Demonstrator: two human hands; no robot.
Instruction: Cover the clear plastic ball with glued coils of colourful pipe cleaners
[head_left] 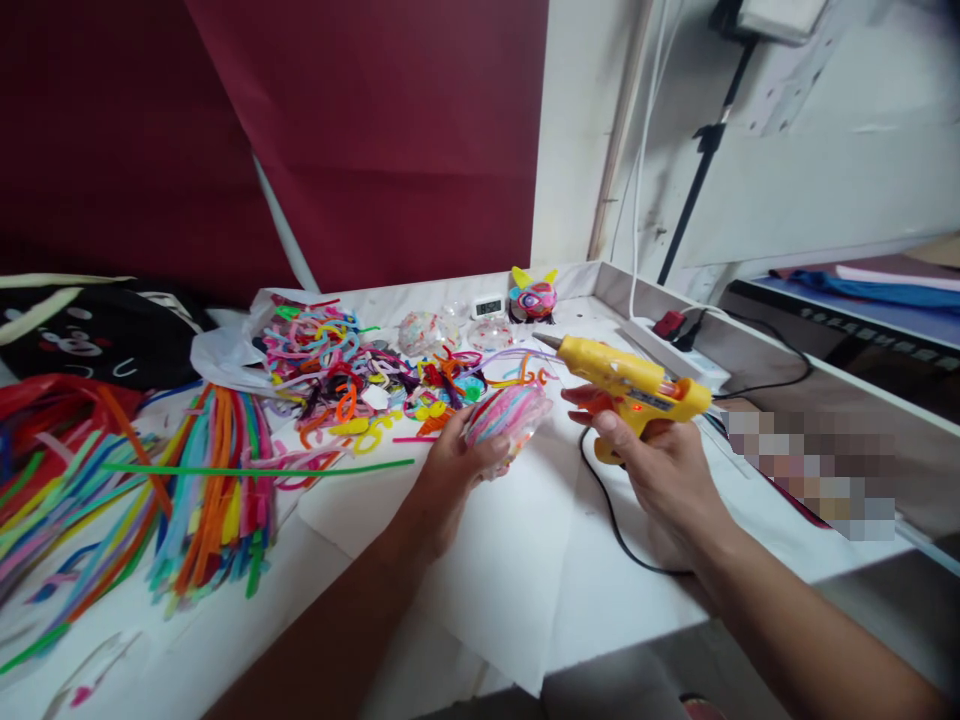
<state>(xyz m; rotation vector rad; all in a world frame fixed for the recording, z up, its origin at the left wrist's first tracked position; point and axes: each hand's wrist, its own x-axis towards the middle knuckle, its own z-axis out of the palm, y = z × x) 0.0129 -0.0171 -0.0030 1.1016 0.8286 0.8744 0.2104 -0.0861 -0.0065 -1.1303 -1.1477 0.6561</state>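
Above the worktop (502,590), a clear ball (514,415) streaked with pink and blue is gripped by the left hand (450,470), its fingers curled round the near side. A yellow glue gun (630,372) is clasped by the right hand (671,460), its nozzle (549,342) held apart from the ball at one o'clock. Bent pipe cleaners (330,340) are heaped at ten o'clock from the ball; an eared figure (535,299) is set at twelve o'clock.

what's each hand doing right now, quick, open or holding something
Left hand: holding a rounded, see-through piece with pink and blue strips.
Right hand: holding a yellow glue gun.
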